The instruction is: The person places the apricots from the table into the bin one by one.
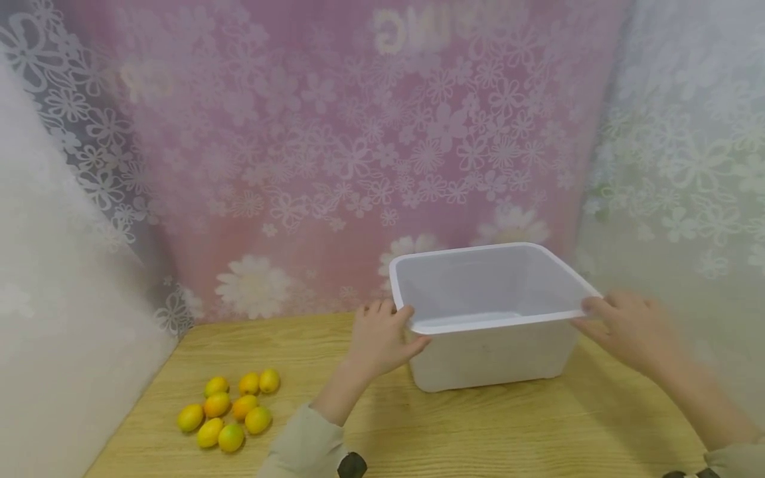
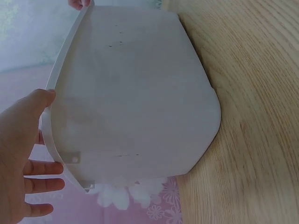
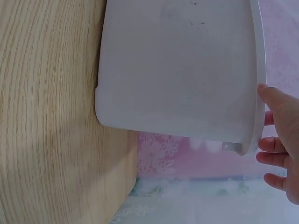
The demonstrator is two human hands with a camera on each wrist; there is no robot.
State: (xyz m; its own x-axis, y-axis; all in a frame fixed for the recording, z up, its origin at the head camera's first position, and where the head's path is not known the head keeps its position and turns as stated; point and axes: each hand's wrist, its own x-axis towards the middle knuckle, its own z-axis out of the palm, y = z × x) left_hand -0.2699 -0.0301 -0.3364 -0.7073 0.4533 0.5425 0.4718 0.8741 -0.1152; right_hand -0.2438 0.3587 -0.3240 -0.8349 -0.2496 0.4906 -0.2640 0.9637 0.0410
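A white plastic storage bin [image 1: 490, 355] stands upright on the wooden table, its open top facing up. My left hand [image 1: 378, 335] grips the rim at the bin's near left corner, thumb on the outside and fingertips over the edge. At the near right corner, my right hand [image 1: 633, 325] pinches the rim between thumb and fingers. In the left wrist view, the thumb of the left hand [image 2: 21, 140] presses the rim from outside. The right wrist view shows the right hand [image 3: 282, 140] holding the rim the same way, beside the bin's pale outer wall.
Several small yellow-orange citrus fruits [image 1: 217, 404] lie in a loose group on the table [image 1: 311, 352], left of my left hand. A pink floral curtain [image 1: 335, 146] hangs behind the table, with pale walls of cloth on both sides.
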